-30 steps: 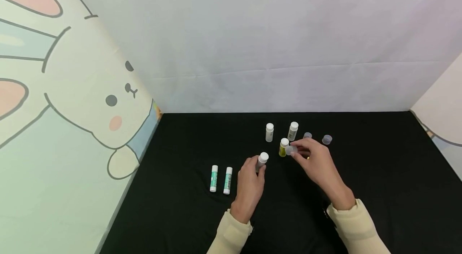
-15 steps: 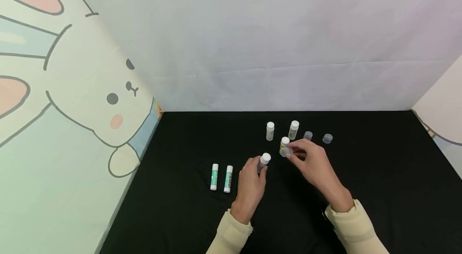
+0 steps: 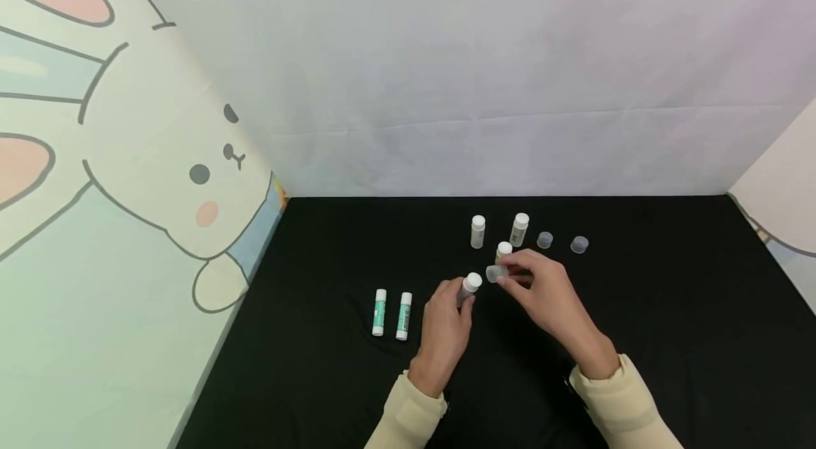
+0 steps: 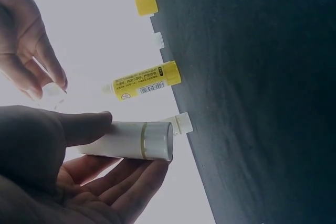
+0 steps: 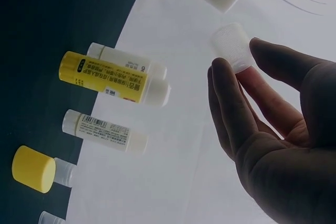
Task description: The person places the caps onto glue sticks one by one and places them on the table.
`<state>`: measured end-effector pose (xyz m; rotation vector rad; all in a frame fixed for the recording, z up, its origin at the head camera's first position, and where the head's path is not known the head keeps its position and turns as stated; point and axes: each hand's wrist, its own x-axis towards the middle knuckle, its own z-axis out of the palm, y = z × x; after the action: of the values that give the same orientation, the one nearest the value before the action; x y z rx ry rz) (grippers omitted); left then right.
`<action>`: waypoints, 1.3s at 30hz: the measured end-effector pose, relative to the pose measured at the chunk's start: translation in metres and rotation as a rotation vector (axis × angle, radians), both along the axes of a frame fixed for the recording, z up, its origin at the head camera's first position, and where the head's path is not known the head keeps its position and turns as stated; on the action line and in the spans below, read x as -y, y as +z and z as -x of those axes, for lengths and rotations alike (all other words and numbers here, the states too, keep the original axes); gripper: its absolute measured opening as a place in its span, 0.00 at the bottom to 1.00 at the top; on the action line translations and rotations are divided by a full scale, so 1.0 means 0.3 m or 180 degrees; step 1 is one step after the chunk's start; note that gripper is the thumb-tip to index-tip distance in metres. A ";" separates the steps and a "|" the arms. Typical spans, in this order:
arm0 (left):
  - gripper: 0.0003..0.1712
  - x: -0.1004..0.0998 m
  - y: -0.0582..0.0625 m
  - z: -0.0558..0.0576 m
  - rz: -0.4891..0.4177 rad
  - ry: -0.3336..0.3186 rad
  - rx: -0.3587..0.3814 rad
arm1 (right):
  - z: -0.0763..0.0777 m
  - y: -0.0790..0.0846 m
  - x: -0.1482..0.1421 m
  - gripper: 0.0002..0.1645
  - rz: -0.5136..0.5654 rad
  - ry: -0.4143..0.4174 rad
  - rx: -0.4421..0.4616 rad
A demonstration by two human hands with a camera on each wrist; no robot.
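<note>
My left hand (image 3: pixel 443 321) grips a white glue stick (image 4: pixel 128 140) by its body, its bare white end pointing up and toward my right hand. The thumb of my right hand (image 3: pixel 542 293) and its fingers pinch a clear ribbed cap (image 5: pixel 232 47). In the right wrist view, this cap is just off the glue stick's white end, with a small gap between. Behind my right fingers in the head view stands an uncapped yellow glue stick (image 5: pixel 102 76), partly hidden.
Two more white glue sticks (image 3: pixel 477 231) stand at the back. Clear caps (image 3: pixel 579 245) lie to their right, and a yellow cap (image 5: pixel 34 169) shows in both wrist views. Two green-and-white sticks (image 3: pixel 379 312) are left of my left hand on the black cloth (image 3: pixel 319 385).
My right hand has carried the clear cap leftward, from beside the yellow glue stick toward the glue stick in my left hand. The left hand has barely moved.
</note>
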<state>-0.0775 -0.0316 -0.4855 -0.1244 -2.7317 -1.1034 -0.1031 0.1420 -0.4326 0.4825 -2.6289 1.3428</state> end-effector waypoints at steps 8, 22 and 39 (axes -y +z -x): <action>0.12 -0.001 -0.003 -0.003 0.0015 -0.0027 -0.0064 | -0.005 0.000 0.009 0.15 0.0044 0.0090 0.0012; 0.12 -0.010 0.003 -0.006 0.0020 -0.0106 -0.0039 | -0.014 -0.005 0.018 0.16 0.0108 0.0238 0.0050; 0.12 -0.007 0.004 -0.009 0.0106 -0.0165 -0.0111 | -0.019 -0.002 0.024 0.17 0.0072 0.0347 -0.0011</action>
<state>-0.0749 -0.0295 -0.4845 -0.2182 -2.7311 -1.0587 -0.0974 0.1347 -0.4331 0.6325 -2.6160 1.3997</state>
